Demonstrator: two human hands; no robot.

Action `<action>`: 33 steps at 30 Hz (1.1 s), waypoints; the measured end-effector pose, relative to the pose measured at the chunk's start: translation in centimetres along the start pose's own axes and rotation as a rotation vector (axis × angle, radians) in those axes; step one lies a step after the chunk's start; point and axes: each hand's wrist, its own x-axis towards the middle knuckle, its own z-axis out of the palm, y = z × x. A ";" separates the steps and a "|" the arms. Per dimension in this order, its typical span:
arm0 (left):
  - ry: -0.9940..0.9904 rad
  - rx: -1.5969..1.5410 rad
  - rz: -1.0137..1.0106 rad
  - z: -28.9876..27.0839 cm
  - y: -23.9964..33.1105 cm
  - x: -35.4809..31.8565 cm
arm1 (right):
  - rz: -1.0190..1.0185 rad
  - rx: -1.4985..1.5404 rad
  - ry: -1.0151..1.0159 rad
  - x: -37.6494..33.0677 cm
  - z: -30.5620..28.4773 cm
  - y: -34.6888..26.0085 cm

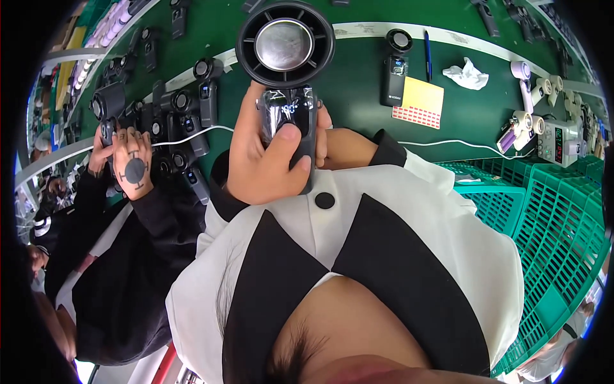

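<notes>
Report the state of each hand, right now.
Left hand: closed, holding the black handheld fan.
Right hand: mostly hidden behind the fan; its grip cannot be told.

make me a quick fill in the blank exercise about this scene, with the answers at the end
1. In the picture, the round head of the dark handheld fan in the left hand appears ____ its lit display.
2. The crumpled white tissue lies to the ____ of the blue pen.
3. The sheet with red rows has a plain ____ upper part.
4. The other person's sleeve is coloured ____.

Missing words: above; right; yellow; black.
</notes>
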 end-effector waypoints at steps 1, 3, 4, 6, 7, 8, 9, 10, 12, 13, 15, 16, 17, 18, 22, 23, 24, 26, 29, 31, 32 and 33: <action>-0.006 -0.008 0.006 -0.1 0.0 0.2 | -0.006 -0.008 -0.002 0.1 0.2 0.1; -0.024 -0.038 0.037 -0.1 0.1 0.4 | -0.008 -0.022 -0.002 0.3 0.3 0.2; -0.054 -0.012 0.034 0.0 0.3 0.7 | -0.007 -0.030 -0.002 0.2 0.3 0.3; 0.007 0.028 0.115 0.3 1.6 1.1 | -0.012 -0.059 -0.005 0.1 0.2 0.2; 0.008 0.144 0.143 0.8 2.2 1.2 | -0.023 -0.093 -0.012 0.3 0.2 0.2; 0.097 -0.036 0.066 0.7 3.6 1.5 | -0.012 -0.116 -0.015 -0.1 0.0 0.1; 0.119 -0.233 0.108 0.4 5.1 1.9 | -0.001 -0.140 -0.018 -0.2 -0.2 0.2; 0.097 -0.190 0.106 1.4 5.5 1.1 | 0.000 -0.180 -0.043 -0.3 -0.3 0.1; 0.127 0.114 0.525 2.9 7.1 -0.5 | -0.045 -0.224 -0.044 -0.1 -0.5 -0.2; 0.136 0.253 0.738 3.6 7.8 -1.4 | -0.006 -0.224 -0.014 0.2 -0.6 -0.3; 0.167 0.357 0.939 3.9 8.3 -2.3 | 0.010 -0.301 -0.040 0.2 -0.5 -0.2; 0.159 0.253 0.970 3.6 9.0 -2.5 | 0.004 -0.343 -0.077 0.2 -0.4 -0.3; 0.137 0.165 1.012 3.2 9.4 -2.5 | -0.011 -0.403 -0.090 0.2 -0.5 -0.4; 0.093 0.080 1.055 2.8 10.1 -2.3 | 0.007 -0.361 -0.137 0.4 -0.8 -0.6; 0.141 -0.328 0.442 1.0 8.3 -1.1 | -0.037 0.014 0.029 -0.5 -3.5 -0.9; 0.173 -0.469 0.142 0.5 7.2 -0.7 | -0.011 0.293 0.117 -1.0 -4.5 -1.2; 0.099 -0.485 -0.018 0.1 5.5 -0.2 | -0.050 0.543 0.165 -0.8 -5.2 -1.6; 0.039 -0.259 -0.174 0.1 2.2 -0.3 | -0.339 0.916 0.236 -0.1 -6.1 -2.6; -0.208 -0.405 -0.467 -0.1 -0.2 0.3 | -0.370 1.176 0.235 0.9 -5.3 -4.6; -0.258 0.308 -0.237 0.2 -0.4 1.0 | -0.275 1.300 0.369 1.2 -4.9 -5.6; -0.283 0.591 -0.062 0.4 -0.3 1.3 | -0.227 1.444 0.371 1.1 -5.1 -5.9; -0.384 0.876 0.193 0.6 -0.2 1.6 | -0.210 1.502 0.380 1.0 -5.6 -6.2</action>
